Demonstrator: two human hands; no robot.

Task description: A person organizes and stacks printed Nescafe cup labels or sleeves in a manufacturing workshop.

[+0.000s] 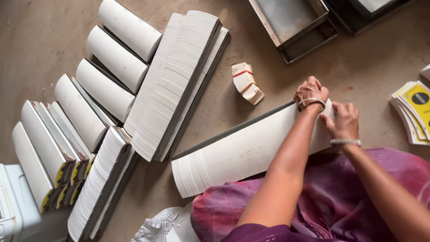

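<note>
1. Purple cloth (322,197) over the person's lap fills the bottom of the head view, nearest the camera; both forearms reach out over it, each with a metal bangle at the wrist.
2. Just beyond the lap a long curved stack of white fan-shaped paper blanks (242,150) lies on the floor (45,36), running from lower left to upper right, its dark edge turned away from the person.
3. At the far right end of that stack the left hand (310,92) is curled, fingers bent down over the top end of the blanks; the right hand (344,121) lies flat beside it, pressing on the stack's upper face; the two hands are near each other, not joined.
4. A small bundle of blanks bound with red bands (246,83) lies just beyond the stack.
5. To the left a larger slanted stack (179,85) rests on the floor, with a row of white rolled bundles (112,58) beside it.
6. Metal trays (295,24) sit at the top; yellow printed blanks (414,110) lie fanned at the right edge.
</note>
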